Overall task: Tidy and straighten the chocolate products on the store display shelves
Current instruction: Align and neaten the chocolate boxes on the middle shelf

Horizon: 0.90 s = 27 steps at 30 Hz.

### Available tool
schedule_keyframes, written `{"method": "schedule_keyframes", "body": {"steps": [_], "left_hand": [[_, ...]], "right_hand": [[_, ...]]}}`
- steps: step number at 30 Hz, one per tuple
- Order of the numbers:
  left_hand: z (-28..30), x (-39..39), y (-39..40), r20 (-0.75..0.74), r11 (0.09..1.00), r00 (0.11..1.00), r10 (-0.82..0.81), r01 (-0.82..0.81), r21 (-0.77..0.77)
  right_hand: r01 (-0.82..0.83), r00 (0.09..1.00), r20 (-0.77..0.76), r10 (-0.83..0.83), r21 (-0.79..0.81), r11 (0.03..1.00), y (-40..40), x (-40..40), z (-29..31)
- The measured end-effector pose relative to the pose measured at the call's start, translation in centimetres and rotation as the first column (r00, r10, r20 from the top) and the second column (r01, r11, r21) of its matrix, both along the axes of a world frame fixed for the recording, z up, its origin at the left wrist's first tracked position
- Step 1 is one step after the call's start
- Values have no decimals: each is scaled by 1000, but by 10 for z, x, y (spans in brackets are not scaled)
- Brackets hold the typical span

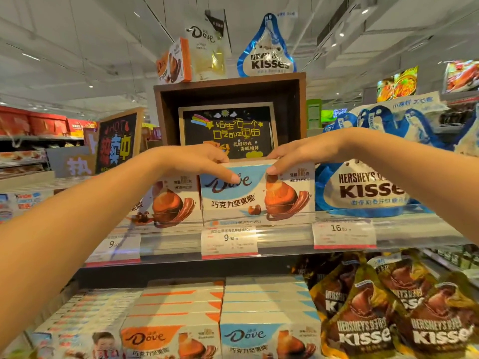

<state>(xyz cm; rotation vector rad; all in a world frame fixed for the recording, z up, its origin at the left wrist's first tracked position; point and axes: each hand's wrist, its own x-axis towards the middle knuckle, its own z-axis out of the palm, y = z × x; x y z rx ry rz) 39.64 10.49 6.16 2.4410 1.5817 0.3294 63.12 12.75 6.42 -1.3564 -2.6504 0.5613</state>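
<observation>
Down at the near edge, the lower shelf is packed tight: flat orange Dove boxes (169, 338) and flat blue Dove boxes (269, 338) lie in stacked rows side by side, touching, with brown Hershey's Kisses bags (368, 322) heaped just to their right and overlapping one another. There is little free room there.

Above it runs the clear shelf rail (285, 239) carrying price tags (229, 242), and the rail forms a low front lip. Standing behind that lip is the blue Dove box (256, 200), upright, its printed face turned squarely toward the camera and its long axis running left to right along the shelf. An orange Dove box (168, 203) stands beside it on the left, set slightly further back and partly hidden by the left forearm. A blue-and-white Kisses bag (363, 190) sits close on the right, so the box has neighbours on both sides and open air only above.

Both arms reach in from the lower corners, bare forearms rising toward the centre, wrists bent so the hands hang palm-down. The left hand (204, 161) rests over the top left edge of the blue Dove box, thumb pressed on the front face. The right hand (298, 154) mirrors it on the top right edge, thumb on the front, fingers curled over the back. Together they grip the box.

Behind stands a dark wooden crate (295, 104) holding a chalkboard sign (228, 130), with more chocolate packs on top.
</observation>
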Motion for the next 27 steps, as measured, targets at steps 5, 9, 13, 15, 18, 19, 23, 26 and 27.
{"method": "schedule_keyframes", "body": {"steps": [5, 9, 13, 15, 18, 19, 23, 26, 27], "left_hand": [[1, -1, -3, -17, 1000, 1000, -21, 21, -13], [3, 7, -11, -43, 999, 999, -17, 19, 30], [5, 32, -13, 0, 990, 1000, 1, -1, 138], [5, 51, -13, 13, 979, 1000, 2, -5, 206], [5, 81, -15, 39, 962, 999, -31, 19, 272], [4, 91, -15, 54, 957, 998, -43, 25, 290], [-1, 132, -7, 165, 933, 982, -95, 31, 358], [-5, 158, 2, 250, 914, 961, -120, 9, 405], [-6, 165, 5, 278, 914, 954, -114, -9, 405]], "right_hand": [[3, 1000, 0, -3, 37, 999, -8, -3, -3], [12, 1000, -5, -11, 216, 976, -17, -1, -3], [-9, 993, -99, 58, 432, 902, -36, 16, 5], [-21, 986, -130, 104, 522, 853, -45, 32, 9], [34, 973, -200, 119, 627, 779, -53, 64, 11], [65, 967, -227, 114, 654, 754, -56, 77, 10], [195, 938, -340, 71, 683, 704, -61, 129, -1], [347, 903, -430, 9, 739, 578, -58, 167, -14], [429, 874, -486, -18, 752, 500, -56, 179, -20]]}}
